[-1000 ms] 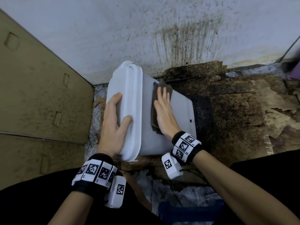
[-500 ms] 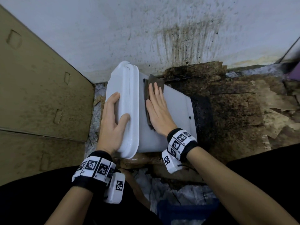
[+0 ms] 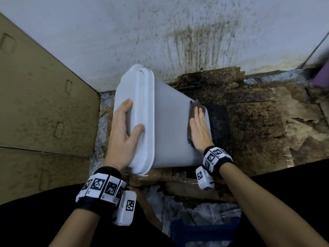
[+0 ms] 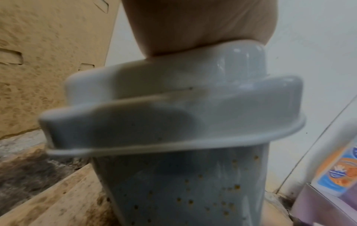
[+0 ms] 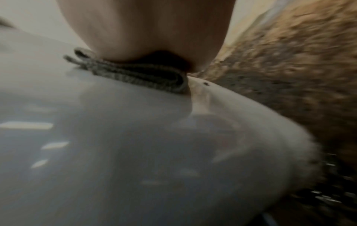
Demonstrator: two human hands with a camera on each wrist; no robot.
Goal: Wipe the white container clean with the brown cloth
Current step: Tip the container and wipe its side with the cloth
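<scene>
Fingers point(image 3: 199, 113) of the right hand point(image 3: 200, 130) lay straight and together, flat on the brown cloth point(image 3: 193, 106) — pressing it against the upturned side of the white container point(image 3: 169, 125), right at the base end. The left hand's point(image 3: 122, 134) fingers were stretched over the lid point(image 3: 130, 97) with the thumb hooked against the wide rim, so that hand held the top end.

The container lay on its side on the floor, lid to the left, base to the right, close under the stained wall point(image 3: 160, 32).

The right wrist view gave what the head view could not — the cloth point(image 5: 139, 75) was folded in several layers under the palm point(image 5: 146, 30), and a small dark speck sat on the plastic just beside its fold. The left wrist view showed the container's lower side point(image 4: 193, 191) dotted with brown spots, out of sight from above; the fingers themselves were hidden there behind the palm point(image 4: 197, 24).

Round about: a cardboard box point(image 3: 35, 104) hard by the lid end, mouldy cardboard sheets point(image 3: 258, 113) spread on the floor past the base, and a colourful package point(image 4: 338, 175) at the left wrist view's right edge.
</scene>
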